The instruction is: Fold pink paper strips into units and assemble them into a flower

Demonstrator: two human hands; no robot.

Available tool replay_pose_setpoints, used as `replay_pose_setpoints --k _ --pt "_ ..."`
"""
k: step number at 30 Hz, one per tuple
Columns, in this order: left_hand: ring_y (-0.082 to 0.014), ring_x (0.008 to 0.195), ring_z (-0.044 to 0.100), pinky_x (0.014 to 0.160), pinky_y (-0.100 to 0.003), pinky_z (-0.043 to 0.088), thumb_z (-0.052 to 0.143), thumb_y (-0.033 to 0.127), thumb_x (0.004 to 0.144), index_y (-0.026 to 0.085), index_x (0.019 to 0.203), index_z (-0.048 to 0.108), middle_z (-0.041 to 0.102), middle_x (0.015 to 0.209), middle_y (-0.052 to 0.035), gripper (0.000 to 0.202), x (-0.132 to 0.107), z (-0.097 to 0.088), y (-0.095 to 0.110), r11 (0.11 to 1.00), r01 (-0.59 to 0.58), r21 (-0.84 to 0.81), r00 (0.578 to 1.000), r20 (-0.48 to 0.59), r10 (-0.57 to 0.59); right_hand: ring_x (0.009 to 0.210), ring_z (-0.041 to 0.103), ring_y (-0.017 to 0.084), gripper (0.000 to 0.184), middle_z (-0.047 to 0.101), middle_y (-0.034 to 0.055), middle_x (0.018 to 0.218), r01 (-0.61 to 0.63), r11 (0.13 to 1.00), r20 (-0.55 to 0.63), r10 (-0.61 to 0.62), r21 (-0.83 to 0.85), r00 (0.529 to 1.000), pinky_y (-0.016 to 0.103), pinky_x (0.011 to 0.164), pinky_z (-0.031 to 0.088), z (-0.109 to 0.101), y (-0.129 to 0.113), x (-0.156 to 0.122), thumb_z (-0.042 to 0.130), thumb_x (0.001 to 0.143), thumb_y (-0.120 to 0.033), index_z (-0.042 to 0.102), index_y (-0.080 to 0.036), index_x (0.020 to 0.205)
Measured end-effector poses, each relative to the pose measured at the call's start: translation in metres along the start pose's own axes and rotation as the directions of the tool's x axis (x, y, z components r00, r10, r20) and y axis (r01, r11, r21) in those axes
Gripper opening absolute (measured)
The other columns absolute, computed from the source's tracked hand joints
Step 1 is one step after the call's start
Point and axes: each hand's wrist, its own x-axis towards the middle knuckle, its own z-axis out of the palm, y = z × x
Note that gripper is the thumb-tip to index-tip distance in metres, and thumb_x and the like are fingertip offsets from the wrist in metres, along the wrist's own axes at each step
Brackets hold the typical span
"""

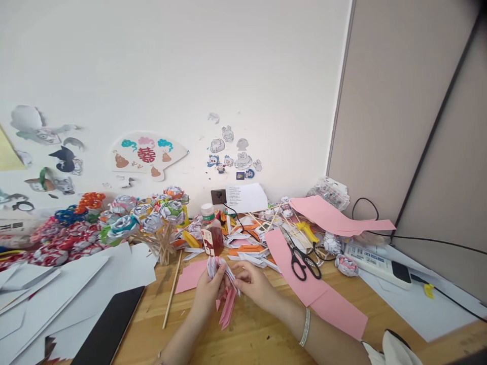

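Note:
My left hand (208,290) is closed around a bundle of folded paper (229,276), white with coloured edges at the top. Pink folded paper strips (228,309) hang below it. At the bundle's right side my right hand (256,286) pinches the edge of the paper, thumb and index finger together. Just behind the hands stands a bottle of reddish liquid (213,235) with a white cap. Flat pink paper (189,278) lies on the table beside my left hand, next to a thin wooden stick (172,294).
Black-handled scissors (305,263) rest on long pink paper strips (338,309) at the right. Paper flowers on sticks (152,218) stand at the back left. White sheets (72,299) and a black flat object (110,324) lie left. A power strip (376,263) sits far right.

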Motion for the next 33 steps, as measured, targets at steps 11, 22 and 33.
replay_pose_setpoints --k 11,22,33 --pt "-0.005 0.028 0.034 0.028 -0.015 0.023 0.061 0.045 0.062 0.017 0.093 0.051 0.042 0.042 0.0117 0.043 0.0005 -0.0026 0.0045 0.988 -0.097 -0.12 0.991 -0.105 0.085 0.064 0.056 0.012 0.034 0.061 0.0018 0.074 -0.08 0.96 0.081 0.06 0.27 0.995 0.021 0.052 0.041 -0.0009 -0.002 -0.0002 0.063 0.07 -0.04 0.057 -0.016 0.093" --pt "-0.0055 0.027 0.028 0.03 -0.017 0.022 0.057 0.052 0.064 0.015 0.101 0.05 0.033 0.039 0.014 0.053 0.0018 -0.0046 -0.0001 0.993 -0.102 -0.054 0.991 -0.094 0.097 0.067 0.054 0.012 0.032 0.06 0.0015 0.077 -0.071 0.962 0.03 0.066 0.263 0.997 0.023 0.058 0.04 -0.0001 -0.0054 -0.0006 0.064 0.069 -0.039 0.059 -0.017 0.092" --pt "-0.0044 0.028 0.025 0.03 -0.016 0.021 0.058 0.053 0.061 0.017 0.096 0.046 0.031 0.038 0.0154 0.051 0.0018 -0.0032 0.0014 0.994 -0.071 -0.079 0.995 -0.082 0.064 0.069 0.053 0.012 0.03 0.059 0.0017 0.08 -0.056 0.963 0.039 0.047 0.265 0.998 0.023 0.06 0.04 -0.0012 -0.0025 -0.0002 0.064 0.071 -0.036 0.059 -0.018 0.095"
